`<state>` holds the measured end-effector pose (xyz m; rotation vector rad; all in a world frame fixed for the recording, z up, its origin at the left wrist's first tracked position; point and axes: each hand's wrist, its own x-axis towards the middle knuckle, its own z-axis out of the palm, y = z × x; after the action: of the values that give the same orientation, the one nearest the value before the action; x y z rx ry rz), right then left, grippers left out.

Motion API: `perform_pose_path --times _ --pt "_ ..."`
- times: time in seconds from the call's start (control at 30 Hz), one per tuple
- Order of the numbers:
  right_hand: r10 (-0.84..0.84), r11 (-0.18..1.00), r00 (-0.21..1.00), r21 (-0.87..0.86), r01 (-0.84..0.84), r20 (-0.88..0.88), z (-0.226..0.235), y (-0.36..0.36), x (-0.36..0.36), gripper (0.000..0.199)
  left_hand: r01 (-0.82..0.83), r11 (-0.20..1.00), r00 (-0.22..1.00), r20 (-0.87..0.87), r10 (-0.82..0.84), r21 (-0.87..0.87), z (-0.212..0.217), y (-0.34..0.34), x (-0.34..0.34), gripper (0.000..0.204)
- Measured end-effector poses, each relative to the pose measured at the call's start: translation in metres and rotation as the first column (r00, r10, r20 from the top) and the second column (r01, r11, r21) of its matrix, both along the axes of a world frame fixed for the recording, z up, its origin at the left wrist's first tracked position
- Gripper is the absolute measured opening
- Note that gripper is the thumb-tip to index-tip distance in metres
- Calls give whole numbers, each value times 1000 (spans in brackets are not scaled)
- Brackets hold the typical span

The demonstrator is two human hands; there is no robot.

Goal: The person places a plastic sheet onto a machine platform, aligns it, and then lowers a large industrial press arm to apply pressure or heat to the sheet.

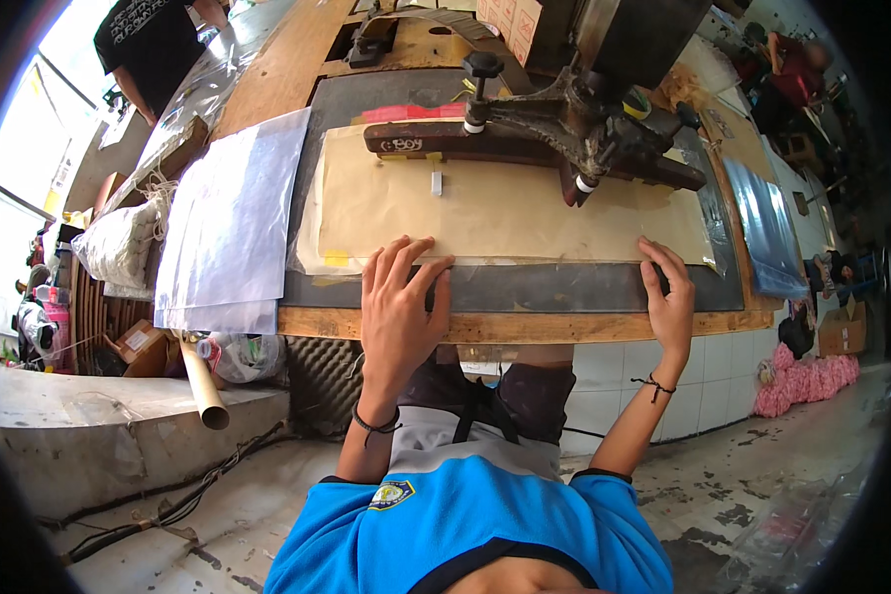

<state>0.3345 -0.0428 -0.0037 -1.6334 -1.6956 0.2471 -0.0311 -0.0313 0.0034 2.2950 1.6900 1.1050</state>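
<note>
Head view. 12 o'clock = straight away from my chest.

My left hand [398,307] is open, palm down, fingers loosely spread and bent; thumb apart from the index finger, nothing seen gripped. My right hand [671,295] is also open, with a gap between thumb and fingers; whether the pads press or only hover, I cannot tell.

Position: the long, tan, rectangular paper sheet [525,213] lies flat on a dark grey mat [327,295] over the wooden tabletop [535,328]. It extends toward 1 o'clock from my left hand and 11 o'clock from my right. Fingertips of both overlap its near edge, so neither is clearly nearer; the left sits inboard of the sheet's left end, the right inboard of its right end.

Axis: long side runs about 9 to 3 o'clock, across my body; short ends face 9 and 3. No distinct front end.

Surroundings: a dark, narrow bar [525,151] under a black metal clamp head [579,114] crosses the sheet's far part, its right end dipping slightly toward 4 o'clock. A small white rectangular piece [437,183] lies on the sheet, at 12 to 1 o'clock from my left hand. Translucent plastic sheets [230,223] lie at 10 o'clock from that hand.
</note>
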Motion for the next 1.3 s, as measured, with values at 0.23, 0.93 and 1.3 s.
perform_pose_path --times 0.23,0.93,1.3 --pt "-24 1000 1000 1 24 -10 1 -2 0 32 17 999 1000 -6 -17 26 -1 1 1 17" --pt "7 1000 1000 15 -7 -2 2 -1 1 33 57 997 998 -16 -56 54 -1 -1 1 14" --pt "7 1000 1000 24 -8 13 2 -2 0 31 46 998 999 -19 -45 42 1 0 3 15"
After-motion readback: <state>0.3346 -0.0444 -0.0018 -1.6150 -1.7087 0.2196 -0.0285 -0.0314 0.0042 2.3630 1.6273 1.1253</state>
